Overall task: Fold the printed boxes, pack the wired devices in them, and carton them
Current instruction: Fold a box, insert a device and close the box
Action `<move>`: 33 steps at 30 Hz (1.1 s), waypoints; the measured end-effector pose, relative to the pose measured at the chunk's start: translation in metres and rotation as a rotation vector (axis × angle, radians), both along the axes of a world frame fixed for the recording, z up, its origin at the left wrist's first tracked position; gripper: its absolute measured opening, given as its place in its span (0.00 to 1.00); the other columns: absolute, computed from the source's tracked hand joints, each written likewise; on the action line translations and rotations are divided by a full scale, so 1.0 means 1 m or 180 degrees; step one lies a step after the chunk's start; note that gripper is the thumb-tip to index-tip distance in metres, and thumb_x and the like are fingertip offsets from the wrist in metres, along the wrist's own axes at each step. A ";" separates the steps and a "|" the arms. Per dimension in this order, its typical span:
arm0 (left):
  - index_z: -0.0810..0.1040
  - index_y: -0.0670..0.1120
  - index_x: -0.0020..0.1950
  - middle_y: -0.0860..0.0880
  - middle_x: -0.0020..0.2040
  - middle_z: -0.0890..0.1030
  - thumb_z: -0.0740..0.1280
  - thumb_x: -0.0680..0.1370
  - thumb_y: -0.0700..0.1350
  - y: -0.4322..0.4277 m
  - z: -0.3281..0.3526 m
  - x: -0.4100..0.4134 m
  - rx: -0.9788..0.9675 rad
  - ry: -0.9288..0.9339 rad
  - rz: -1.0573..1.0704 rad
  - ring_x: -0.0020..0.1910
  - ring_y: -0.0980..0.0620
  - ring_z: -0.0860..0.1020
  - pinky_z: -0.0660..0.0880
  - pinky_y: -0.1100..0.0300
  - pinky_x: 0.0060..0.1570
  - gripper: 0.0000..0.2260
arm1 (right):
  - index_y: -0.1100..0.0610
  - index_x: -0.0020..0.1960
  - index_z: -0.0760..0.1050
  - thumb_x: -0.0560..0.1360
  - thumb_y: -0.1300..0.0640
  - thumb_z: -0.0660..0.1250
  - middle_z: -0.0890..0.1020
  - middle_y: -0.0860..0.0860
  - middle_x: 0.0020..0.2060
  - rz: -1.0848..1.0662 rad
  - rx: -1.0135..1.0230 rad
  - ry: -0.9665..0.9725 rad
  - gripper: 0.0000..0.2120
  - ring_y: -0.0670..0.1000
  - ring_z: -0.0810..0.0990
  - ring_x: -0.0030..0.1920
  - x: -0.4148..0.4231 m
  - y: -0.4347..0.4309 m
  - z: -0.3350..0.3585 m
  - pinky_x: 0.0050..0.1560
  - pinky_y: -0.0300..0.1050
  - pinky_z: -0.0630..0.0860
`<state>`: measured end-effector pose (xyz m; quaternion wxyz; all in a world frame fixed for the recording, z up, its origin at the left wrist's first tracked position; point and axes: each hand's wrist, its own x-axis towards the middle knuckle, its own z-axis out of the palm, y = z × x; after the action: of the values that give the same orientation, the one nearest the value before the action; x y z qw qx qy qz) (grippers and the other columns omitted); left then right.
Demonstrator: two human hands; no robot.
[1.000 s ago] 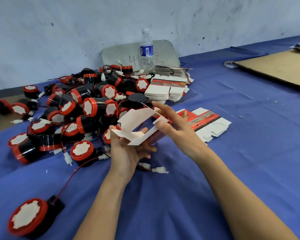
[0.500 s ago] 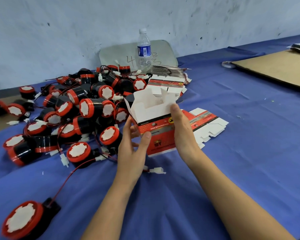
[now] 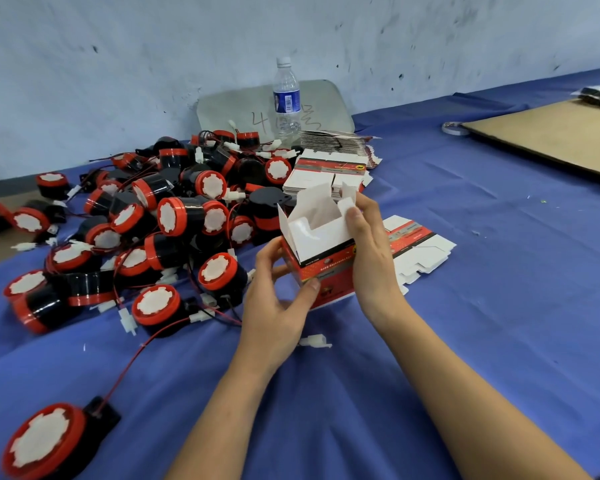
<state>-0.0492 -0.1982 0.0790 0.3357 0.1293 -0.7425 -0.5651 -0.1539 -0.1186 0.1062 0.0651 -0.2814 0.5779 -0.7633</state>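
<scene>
Devices [image 3: 174,230] heaped at left, printed box [image 3: 321,261] held upright mid-table.
Lone device [image 3: 44,441] sits at the near-left edge; left hand [image 3: 274,306] pinches the box's lower corner, right hand [image 3: 371,258] clasps its right wall, top flaps open. Flat blanks [image 3: 420,247] lie just right; beyond them bare blue cloth [image 3: 516,289] reaches the cardboard sheet [image 3: 551,133].

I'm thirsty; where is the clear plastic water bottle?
In the head view, the clear plastic water bottle stands upright at the back centre, against the grey board by the wall, behind the red-and-black wired devices.
</scene>
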 end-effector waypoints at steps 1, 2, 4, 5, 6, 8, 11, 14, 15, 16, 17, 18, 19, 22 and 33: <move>0.65 0.56 0.67 0.69 0.58 0.74 0.68 0.72 0.47 0.001 -0.001 0.000 0.0034 0.0029 -0.0011 0.60 0.65 0.74 0.73 0.72 0.50 0.26 | 0.46 0.58 0.72 0.76 0.48 0.56 0.81 0.37 0.43 -0.0017 -0.0015 -0.0010 0.12 0.37 0.78 0.42 0.000 -0.001 -0.001 0.40 0.30 0.73; 0.65 0.55 0.68 0.67 0.59 0.75 0.68 0.72 0.46 0.002 -0.002 0.000 0.0099 0.0068 -0.0045 0.60 0.65 0.74 0.73 0.71 0.50 0.26 | 0.46 0.58 0.73 0.76 0.49 0.56 0.81 0.38 0.42 -0.0044 -0.0026 -0.0014 0.13 0.39 0.78 0.42 0.000 -0.001 -0.002 0.40 0.32 0.73; 0.65 0.51 0.68 0.63 0.59 0.76 0.68 0.72 0.46 0.003 -0.002 0.001 0.0269 0.0148 -0.0153 0.60 0.62 0.75 0.75 0.69 0.50 0.25 | 0.48 0.58 0.74 0.75 0.53 0.56 0.81 0.38 0.42 -0.0138 -0.0043 0.0055 0.14 0.40 0.78 0.41 -0.001 -0.002 -0.004 0.40 0.35 0.73; 0.65 0.51 0.67 0.63 0.58 0.77 0.68 0.73 0.46 0.004 -0.001 0.002 0.0326 0.0198 -0.0195 0.60 0.61 0.76 0.75 0.68 0.50 0.24 | 0.49 0.58 0.74 0.75 0.56 0.55 0.81 0.37 0.42 -0.0182 -0.0059 0.0138 0.15 0.40 0.77 0.41 -0.001 -0.002 -0.004 0.40 0.35 0.73; 0.66 0.51 0.66 0.64 0.57 0.78 0.68 0.74 0.49 0.004 0.000 0.002 0.0354 0.0258 -0.0208 0.59 0.61 0.77 0.75 0.68 0.49 0.22 | 0.51 0.59 0.74 0.75 0.59 0.55 0.81 0.36 0.44 -0.0215 -0.0079 0.0237 0.16 0.40 0.77 0.42 0.000 -0.002 -0.005 0.41 0.35 0.73; 0.68 0.53 0.63 0.65 0.55 0.78 0.65 0.74 0.55 0.005 0.003 0.004 0.0385 0.0390 -0.0165 0.58 0.61 0.77 0.76 0.68 0.49 0.20 | 0.52 0.59 0.75 0.73 0.63 0.53 0.81 0.34 0.46 -0.0248 -0.0120 0.0428 0.19 0.40 0.77 0.43 0.002 -0.002 -0.007 0.41 0.35 0.72; 0.69 0.53 0.61 0.63 0.53 0.79 0.63 0.74 0.55 0.008 0.006 0.004 0.0476 0.0517 -0.0074 0.55 0.60 0.78 0.76 0.66 0.47 0.17 | 0.50 0.58 0.74 0.71 0.67 0.52 0.80 0.35 0.48 -0.0268 -0.0122 0.0666 0.23 0.39 0.77 0.45 0.005 -0.003 -0.008 0.40 0.33 0.71; 0.69 0.52 0.60 0.63 0.49 0.79 0.60 0.75 0.46 0.011 0.006 0.003 0.0542 0.0596 0.0082 0.49 0.62 0.79 0.76 0.68 0.41 0.13 | 0.51 0.61 0.73 0.72 0.68 0.53 0.79 0.37 0.51 -0.0395 -0.0007 0.0981 0.24 0.40 0.78 0.49 0.011 -0.004 -0.008 0.45 0.32 0.70; 0.70 0.53 0.60 0.63 0.48 0.79 0.58 0.75 0.43 0.011 0.006 0.003 0.0509 0.0619 0.0120 0.48 0.63 0.78 0.76 0.68 0.39 0.14 | 0.53 0.62 0.74 0.72 0.70 0.54 0.80 0.41 0.53 -0.0456 0.0014 0.1130 0.24 0.41 0.78 0.52 0.012 -0.004 -0.008 0.48 0.31 0.70; 0.70 0.55 0.59 0.64 0.47 0.79 0.56 0.73 0.42 0.010 0.006 0.004 0.0489 0.0621 0.0161 0.46 0.64 0.78 0.76 0.68 0.38 0.16 | 0.57 0.64 0.75 0.73 0.71 0.55 0.80 0.46 0.54 -0.0497 0.0022 0.1309 0.23 0.43 0.77 0.53 0.014 -0.004 -0.008 0.50 0.32 0.70; 0.70 0.56 0.58 0.64 0.46 0.79 0.55 0.72 0.41 0.010 0.007 0.004 0.0488 0.0592 0.0210 0.44 0.64 0.78 0.76 0.67 0.36 0.18 | 0.59 0.65 0.74 0.75 0.72 0.56 0.80 0.51 0.54 -0.0513 0.0023 0.1514 0.23 0.45 0.77 0.52 0.016 -0.003 -0.008 0.50 0.33 0.71; 0.70 0.58 0.57 0.65 0.45 0.79 0.54 0.71 0.41 0.009 0.007 0.005 0.0500 0.0540 0.0285 0.42 0.65 0.78 0.76 0.66 0.34 0.19 | 0.60 0.67 0.74 0.76 0.72 0.56 0.80 0.54 0.53 -0.0502 0.0014 0.1717 0.22 0.48 0.77 0.51 0.018 -0.002 -0.007 0.49 0.36 0.71; 0.70 0.58 0.57 0.66 0.43 0.80 0.54 0.71 0.42 0.008 0.007 0.005 0.0531 0.0494 0.0392 0.41 0.65 0.78 0.76 0.66 0.32 0.18 | 0.60 0.68 0.73 0.78 0.70 0.57 0.79 0.55 0.53 -0.0460 -0.0007 0.1901 0.20 0.50 0.78 0.51 0.019 -0.002 -0.007 0.48 0.40 0.73; 0.72 0.52 0.58 0.67 0.39 0.81 0.55 0.78 0.38 0.003 0.005 0.006 0.0769 0.0481 0.0713 0.39 0.68 0.79 0.74 0.71 0.32 0.14 | 0.60 0.67 0.72 0.81 0.59 0.59 0.79 0.58 0.57 -0.0407 -0.0044 0.2352 0.16 0.56 0.78 0.56 0.025 -0.002 -0.007 0.53 0.50 0.75; 0.70 0.54 0.70 0.53 0.62 0.78 0.55 0.78 0.41 -0.004 0.002 0.007 0.0359 0.0225 0.0882 0.58 0.59 0.76 0.75 0.67 0.53 0.21 | 0.53 0.71 0.68 0.72 0.63 0.58 0.84 0.42 0.46 0.1091 0.0047 0.0136 0.28 0.42 0.79 0.51 0.017 0.003 0.005 0.52 0.34 0.73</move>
<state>-0.0425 -0.2026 0.0809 0.4285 0.2291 -0.6724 -0.5584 -0.1368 -0.1159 0.1112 0.1841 -0.3915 0.5283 -0.7306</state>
